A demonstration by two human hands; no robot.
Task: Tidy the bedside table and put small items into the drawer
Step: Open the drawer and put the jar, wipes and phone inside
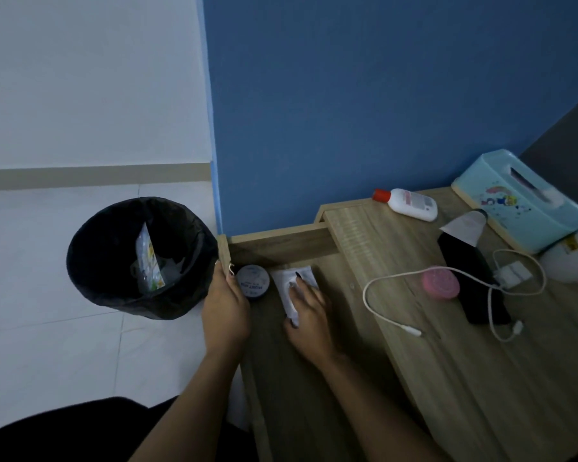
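white packet in open drawer, just beside round tin | right grip pinches the packet; left grip curls round the drawer's front edge | white cable on bench

In the drawer, tin left of packet — bin left of it, table right.

A round bin with a black liner stands on the pale tiled floor, just beside the blue wall. A crumpled wrapper leans inside it. A white wall rises behind.
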